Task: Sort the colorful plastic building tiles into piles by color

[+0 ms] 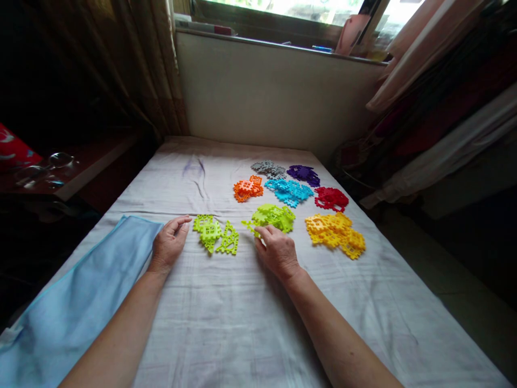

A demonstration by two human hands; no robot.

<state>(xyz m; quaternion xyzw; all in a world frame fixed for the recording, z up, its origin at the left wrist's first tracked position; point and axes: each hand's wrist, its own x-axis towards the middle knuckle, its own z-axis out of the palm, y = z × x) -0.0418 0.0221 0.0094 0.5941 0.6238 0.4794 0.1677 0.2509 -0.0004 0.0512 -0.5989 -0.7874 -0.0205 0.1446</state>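
My right hand [277, 249] pinches a small lime green piece [249, 225] at the left edge of a lime green pile [274, 216]. On its side beside the blue cloth rests my left hand [169, 243], fingers loosely extended and nothing in them. Between the hands lie several lime green lattice pieces [210, 231], some overlapping, with a triangular one [229, 238] at their right. Farther back are an orange pile [247, 188], a light blue pile [288, 191], a grey pile [269, 168] and a purple pile [304, 174]. Red pieces [331, 199] and yellow pieces [335, 233] lie to the right.
A light blue cloth [89, 302] covers the left side of the sheeted table [226, 323]. Behind it stands a wall below a window sill [283, 46]. A dark side table [92, 161] with glasses is at the left; fabrics hang at the right.
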